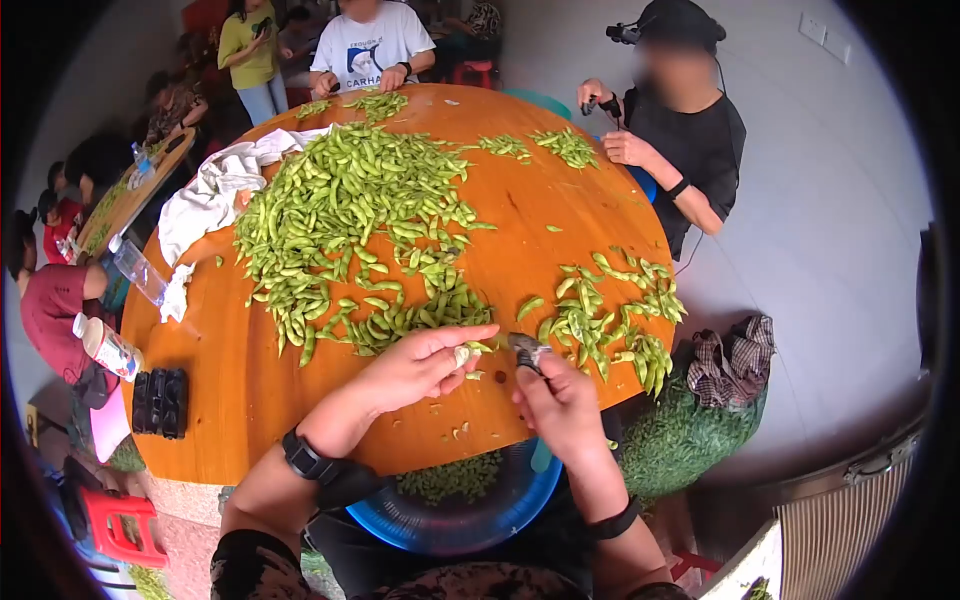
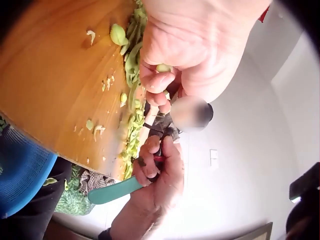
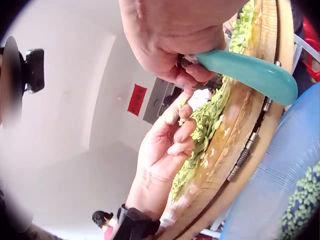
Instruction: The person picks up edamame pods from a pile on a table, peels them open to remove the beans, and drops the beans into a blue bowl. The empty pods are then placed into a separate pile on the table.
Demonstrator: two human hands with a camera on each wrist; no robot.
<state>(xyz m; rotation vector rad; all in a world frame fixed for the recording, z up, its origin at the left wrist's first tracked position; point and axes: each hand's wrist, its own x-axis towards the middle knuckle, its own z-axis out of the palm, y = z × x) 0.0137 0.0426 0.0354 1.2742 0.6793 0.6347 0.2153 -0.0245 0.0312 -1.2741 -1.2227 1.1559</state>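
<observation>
My left hand (image 1: 405, 372) pinches a green pod (image 1: 474, 348) between thumb and fingers, over the table's near edge. In the left wrist view a bit of green pod (image 2: 163, 67) shows between the fingers of that hand (image 2: 200, 45). Just to its right, my right hand (image 1: 565, 405) grips a small cutting tool (image 1: 527, 350) with a dark metal end pointing toward the left hand. The tool's teal handle (image 3: 250, 75) sticks out below the right hand (image 3: 175, 35) in the right wrist view. The two hands are close together; whether the tool touches the pod I cannot tell.
A large pile of pods (image 1: 350, 200) covers the round table's (image 1: 520, 240) middle left; smaller heaps (image 1: 590, 320) lie right. Below the edge sits a blue basin (image 1: 540, 495) with shelled beans. Bottles (image 1: 137, 268), a black case (image 1: 160, 403) and a white cloth (image 1: 215, 190) lie left. People sit opposite.
</observation>
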